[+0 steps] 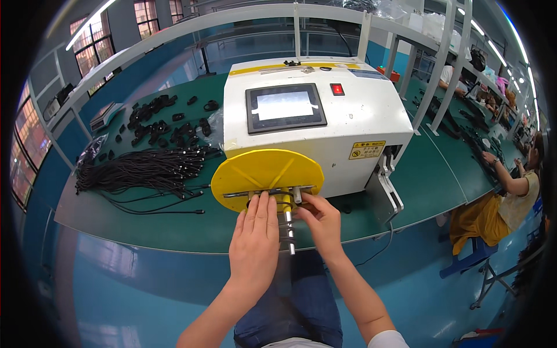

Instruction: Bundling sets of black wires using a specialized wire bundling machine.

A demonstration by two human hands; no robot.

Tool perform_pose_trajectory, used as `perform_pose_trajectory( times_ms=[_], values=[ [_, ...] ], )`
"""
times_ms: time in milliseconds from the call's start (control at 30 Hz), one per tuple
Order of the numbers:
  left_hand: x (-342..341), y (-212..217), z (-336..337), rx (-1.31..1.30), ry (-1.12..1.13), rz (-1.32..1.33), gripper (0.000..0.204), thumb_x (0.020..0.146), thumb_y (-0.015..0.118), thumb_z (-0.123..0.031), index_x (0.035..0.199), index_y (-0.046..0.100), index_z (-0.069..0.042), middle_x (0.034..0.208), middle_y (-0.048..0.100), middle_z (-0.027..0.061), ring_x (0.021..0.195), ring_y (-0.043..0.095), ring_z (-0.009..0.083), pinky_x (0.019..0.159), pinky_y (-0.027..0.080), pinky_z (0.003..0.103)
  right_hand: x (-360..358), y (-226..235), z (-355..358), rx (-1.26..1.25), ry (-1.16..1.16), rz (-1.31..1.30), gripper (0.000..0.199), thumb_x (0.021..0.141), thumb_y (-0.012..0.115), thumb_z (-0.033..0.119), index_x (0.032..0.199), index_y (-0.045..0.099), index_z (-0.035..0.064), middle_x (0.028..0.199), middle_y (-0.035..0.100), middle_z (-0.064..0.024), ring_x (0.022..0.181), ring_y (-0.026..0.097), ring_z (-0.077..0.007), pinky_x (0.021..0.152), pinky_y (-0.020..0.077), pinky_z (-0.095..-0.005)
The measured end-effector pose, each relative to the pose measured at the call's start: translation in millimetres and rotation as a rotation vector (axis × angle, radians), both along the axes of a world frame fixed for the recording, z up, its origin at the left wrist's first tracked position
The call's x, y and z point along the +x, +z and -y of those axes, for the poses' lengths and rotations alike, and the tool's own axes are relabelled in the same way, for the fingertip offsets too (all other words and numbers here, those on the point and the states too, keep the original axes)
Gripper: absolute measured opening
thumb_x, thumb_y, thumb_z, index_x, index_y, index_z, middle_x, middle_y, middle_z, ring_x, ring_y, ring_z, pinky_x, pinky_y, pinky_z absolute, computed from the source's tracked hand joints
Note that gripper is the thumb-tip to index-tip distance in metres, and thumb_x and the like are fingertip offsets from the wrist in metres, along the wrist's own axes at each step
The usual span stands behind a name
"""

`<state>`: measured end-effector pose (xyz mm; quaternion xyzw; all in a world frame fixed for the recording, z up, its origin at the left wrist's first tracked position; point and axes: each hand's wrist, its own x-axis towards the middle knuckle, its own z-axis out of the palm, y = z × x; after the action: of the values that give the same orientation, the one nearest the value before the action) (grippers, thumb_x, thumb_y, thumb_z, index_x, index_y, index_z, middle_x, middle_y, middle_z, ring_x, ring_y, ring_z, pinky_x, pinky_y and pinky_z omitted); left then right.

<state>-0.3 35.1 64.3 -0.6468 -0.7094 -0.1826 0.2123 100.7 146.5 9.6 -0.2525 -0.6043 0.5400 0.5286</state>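
Centre of the frame, both hands are up at the yellow disc (267, 174) on the front of the white machine (348, 124). The left hand (255, 238) lies flat, back to the camera, fingers (264, 206) straight and close together, tips touching the metal bar (267, 191) across the disc's lower edge. It grips nothing that I can see. The right hand (322, 223) sits just beside it, fingers curled narrow at the steel pin (297, 194) by the hub; whether it pinches the pin or a black cable (285, 235) wound on the pins there, I cannot tell. A longer steel rod (289, 232) runs down between the two hands. On the machine's sloped top, a dark-framed touch screen (285, 107) and a red button (337, 89). Over at the left of the frame, a bundle of black cables (139, 171) lies on the green bench mat (435, 180), with coiled black cables (162, 122) scattered above it. Far right, another person (510, 191) sits at the next bench.
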Motion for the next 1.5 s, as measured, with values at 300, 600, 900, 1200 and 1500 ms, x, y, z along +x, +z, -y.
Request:
perform_pose_trajectory(
  times_ms=[300,600,900,1200,1500],
  values=[
    [0,9,-2,-0.07,-0.012,0.035,0.051,0.076,0.055,0.0,0.125,0.044,0.008,0.13,0.045,0.0236,0.125,0.042,0.0354,0.103,0.036,0.043,-25,-17,7,-0.332,0.101,-0.232,0.014,0.081,0.055,-0.007,0.093,0.062,-0.0036,0.082,0.062,-0.0039,0.074,0.059,-0.0085,0.065,0.0479,-0.0216],
    [7,15,-1,-0.099,0.03,0.102,0.056,0.073,0.059,-0.002,0.125,0.043,0.008,0.12,0.049,0.0214,0.12,0.045,0.0336,0.105,0.034,0.041,-18,-19,13,-0.428,0.209,-0.305,0.019,0.083,0.054,-0.007,0.102,0.058,-0.0051,0.094,0.063,-0.0073,0.09,0.061,-0.0142,0.081,0.0477,-0.0246],
    [4,8,-9,-0.027,0.045,-0.007,0.047,0.075,0.055,-0.005,0.12,0.046,0.007,0.108,0.053,0.0177,0.111,0.05,0.0306,0.103,0.035,0.042,-13,-13,25,-0.433,0.455,-0.367,0.047,0.084,0.049,-0.01,0.129,0.039,-0.0054,0.128,0.05,-0.0168,0.116,0.052,-0.0191,0.095,0.0428,-0.0281],
    [5,6,-5,-0.011,-0.022,0.112,0.032,0.073,0.054,-0.002,0.105,0.054,0.005,0.099,0.055,0.0167,0.102,0.052,0.0316,0.097,0.04,0.041,10,-2,38,-0.39,0.42,-0.223,0.045,0.085,0.049,-0.01,0.128,0.04,-0.0061,0.122,0.054,-0.0135,0.112,0.054,-0.0163,0.094,0.0438,-0.0264],
    [-2,9,-6,-0.026,-0.099,0.147,0.045,0.068,0.059,-0.002,0.113,0.055,0.001,0.1,0.056,0.0159,0.097,0.052,0.0315,0.089,0.041,0.042,12,-1,39,-0.345,0.446,-0.14,0.052,0.083,0.05,-0.01,0.133,0.036,-0.0059,0.129,0.048,-0.0149,0.121,0.048,-0.0195,0.101,0.0391,-0.0305]
  ],
)
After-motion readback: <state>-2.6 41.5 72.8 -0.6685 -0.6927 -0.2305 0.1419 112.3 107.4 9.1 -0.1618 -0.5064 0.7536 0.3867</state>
